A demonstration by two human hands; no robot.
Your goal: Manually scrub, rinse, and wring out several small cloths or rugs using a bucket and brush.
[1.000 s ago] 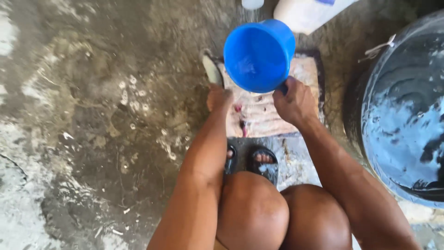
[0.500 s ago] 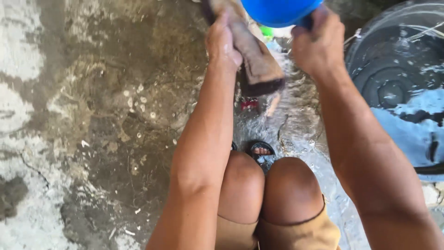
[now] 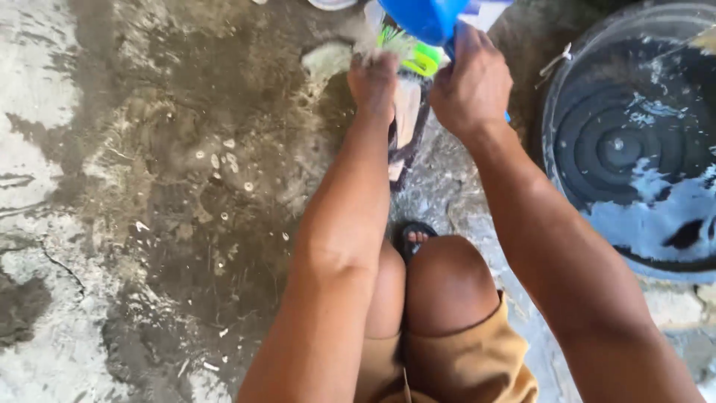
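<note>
My left hand (image 3: 373, 80) grips the top edge of a wet wooden board (image 3: 406, 123), which stands tilted up on its edge above the wet ground. My right hand (image 3: 471, 88) is closed on the handle of a blue plastic scoop (image 3: 425, 16), held just above and behind the board at the top of the view. A green-bristled brush (image 3: 419, 58) lies right behind the board, between my two hands. My knees and tan shorts fill the bottom middle.
A large black basin (image 3: 597, 67) holding water stands at the right. Wet, stained concrete (image 3: 171, 209) spreads to the left. My sandalled foot (image 3: 414, 237) rests below the board. White containers (image 3: 332, 4) show at the top edge.
The board lay flat a second ago; my left hand has lifted it upright onto its edge. The scoop moved up toward the top, and water has run over the ground by my feet.
</note>
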